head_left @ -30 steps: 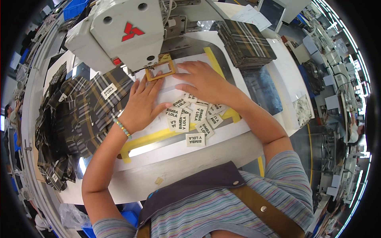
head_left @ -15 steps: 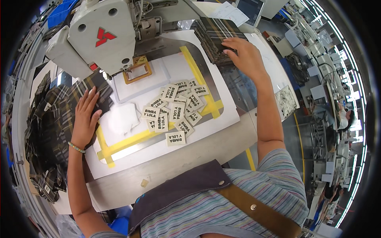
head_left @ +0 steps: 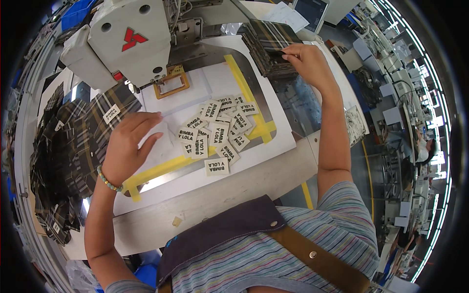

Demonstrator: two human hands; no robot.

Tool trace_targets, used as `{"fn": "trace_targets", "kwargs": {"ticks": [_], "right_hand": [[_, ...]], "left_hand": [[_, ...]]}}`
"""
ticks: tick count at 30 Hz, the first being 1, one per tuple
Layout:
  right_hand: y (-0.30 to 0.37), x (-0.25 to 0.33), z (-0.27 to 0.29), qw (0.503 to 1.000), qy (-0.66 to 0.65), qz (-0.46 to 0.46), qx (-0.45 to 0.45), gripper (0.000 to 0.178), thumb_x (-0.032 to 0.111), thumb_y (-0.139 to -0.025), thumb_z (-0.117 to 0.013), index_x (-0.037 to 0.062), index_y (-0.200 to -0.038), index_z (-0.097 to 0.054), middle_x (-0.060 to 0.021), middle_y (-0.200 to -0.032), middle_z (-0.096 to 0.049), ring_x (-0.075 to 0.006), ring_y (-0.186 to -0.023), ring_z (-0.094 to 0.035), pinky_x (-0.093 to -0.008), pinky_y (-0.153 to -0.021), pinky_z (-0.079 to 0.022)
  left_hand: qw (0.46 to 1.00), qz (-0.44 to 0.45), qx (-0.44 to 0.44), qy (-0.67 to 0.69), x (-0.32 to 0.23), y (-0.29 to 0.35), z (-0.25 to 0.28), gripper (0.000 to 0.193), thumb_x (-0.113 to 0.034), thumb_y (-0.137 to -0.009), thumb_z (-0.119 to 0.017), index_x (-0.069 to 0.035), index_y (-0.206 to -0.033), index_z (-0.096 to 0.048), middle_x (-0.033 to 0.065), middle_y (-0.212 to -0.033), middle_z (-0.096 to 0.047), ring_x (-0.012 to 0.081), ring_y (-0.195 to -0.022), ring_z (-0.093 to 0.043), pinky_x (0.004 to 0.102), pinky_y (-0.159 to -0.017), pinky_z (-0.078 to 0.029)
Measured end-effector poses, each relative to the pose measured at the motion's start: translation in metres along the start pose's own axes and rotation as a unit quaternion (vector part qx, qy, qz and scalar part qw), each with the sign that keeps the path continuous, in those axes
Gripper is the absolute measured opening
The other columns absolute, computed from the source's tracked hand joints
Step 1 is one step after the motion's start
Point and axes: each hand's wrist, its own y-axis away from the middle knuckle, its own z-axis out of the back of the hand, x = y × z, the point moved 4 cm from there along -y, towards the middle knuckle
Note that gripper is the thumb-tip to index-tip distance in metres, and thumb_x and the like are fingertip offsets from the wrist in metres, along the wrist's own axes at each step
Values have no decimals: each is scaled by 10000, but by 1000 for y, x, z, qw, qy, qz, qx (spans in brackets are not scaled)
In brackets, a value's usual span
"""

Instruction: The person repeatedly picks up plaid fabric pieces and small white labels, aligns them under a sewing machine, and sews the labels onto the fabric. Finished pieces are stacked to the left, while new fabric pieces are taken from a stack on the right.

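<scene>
My right hand (head_left: 311,66) pinches the right edge of the top plaid fabric piece (head_left: 273,36) on a stack at the far right of the work surface. Free of any cloth, my left hand (head_left: 128,141) hovers over the white sheet with thumb and fingers apart. Its fingertips point toward a loose pile of cream fabric labels (head_left: 220,134) in the middle. Left of that hand lies a heap of dark plaid fabric pieces (head_left: 73,146), with one cream label (head_left: 111,114) on the uppermost piece. Behind stands a white sewing machine head (head_left: 129,46) with a brass-coloured clamp frame (head_left: 172,86) beneath it.
Yellow tape (head_left: 239,80) borders the white work sheet. A small beige scrap (head_left: 177,221) sits near the table's front edge. Papers (head_left: 286,17) and a screen (head_left: 311,12) are at the back right. People and other machines fill the room at right.
My left hand has come off the plaid piece and moved right, uncovering the label on it. My right hand has gone from lying spread on the stack to pinching its top piece.
</scene>
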Motion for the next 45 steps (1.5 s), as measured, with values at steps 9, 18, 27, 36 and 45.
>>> {"fn": "trace_targets", "kwargs": {"ticks": [9, 18, 27, 36, 45], "right_hand": [[-11, -26, 4, 983, -156, -84, 44, 305, 239, -915, -778, -11, -1089, -777, -151, -879, -766, -283, -733, -642, -357, -766, -521], [-33, 64, -2, 960, -1, 181, -216, 141, 180, -947, -697, 98, -959, -811, -59, -981, -777, -277, -949, -737, -402, -804, -592], [9, 129, -101, 962, 9, 253, -99, 60, 116, -807, -764, 66, -781, -740, -39, -817, -698, -259, -829, -693, -388, -674, -577], [36, 104, -64, 976, 21, 200, -82, 97, 113, -855, -775, 55, -933, -765, -32, -961, -741, -237, -936, -703, -388, -797, -582], [35, 104, -85, 950, 87, 282, -103, 65, 64, -762, -701, 78, -823, -719, -23, -857, -675, -212, -867, -673, -348, -705, -529]], "left_hand": [[994, -16, 58, 89, -28, -11, -11, 335, -79, -904, -784, -2, -1227, -737, 150, -1239, -748, 355, -1097, -714, 427, -961, -574], [995, -63, -39, 74, -44, -46, -22, 360, -64, -912, -778, -23, -1265, -719, 130, -1277, -735, 335, -1099, -718, 410, -927, -597], [995, -33, -97, 1, -27, -97, -93, 504, 6, -895, -722, -23, -1380, -590, 144, -1359, -648, 354, -1133, -681, 437, -948, -578], [994, 12, -103, -27, -5, -102, -100, 177, -2, -859, -696, -29, -1034, -704, 107, -1002, -693, 312, -942, -683, 417, -788, -579], [975, -118, -64, -179, -3, -63, -88, 210, -63, -779, -703, -37, -986, -729, 61, -968, -705, 241, -935, -690, 369, -815, -577]]}}
